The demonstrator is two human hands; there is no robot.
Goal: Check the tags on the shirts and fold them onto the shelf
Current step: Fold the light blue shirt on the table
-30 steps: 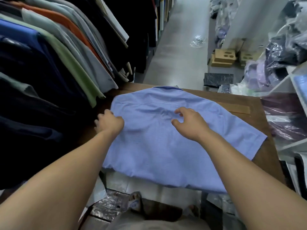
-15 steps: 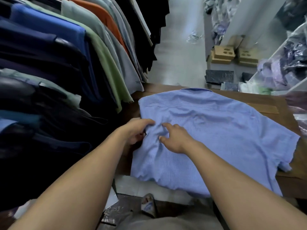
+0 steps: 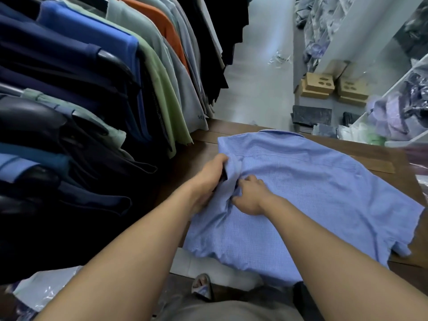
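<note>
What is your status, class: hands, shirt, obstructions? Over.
Left hand grips edge of light blue short-sleeved shirt. Right hand pinches bunched cloth beside it. Shirt spread on brown wooden table, unfolded. Nothing on top.

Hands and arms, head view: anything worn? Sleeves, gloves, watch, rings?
Nothing worn that shows. The left hand and right hand are bare, with no gloves. Both forearms are bare to the frame edge, with no sleeves, watch or bands. Some fingertips are hidden in folds of the blue shirt, so rings there cannot be ruled out.
</note>
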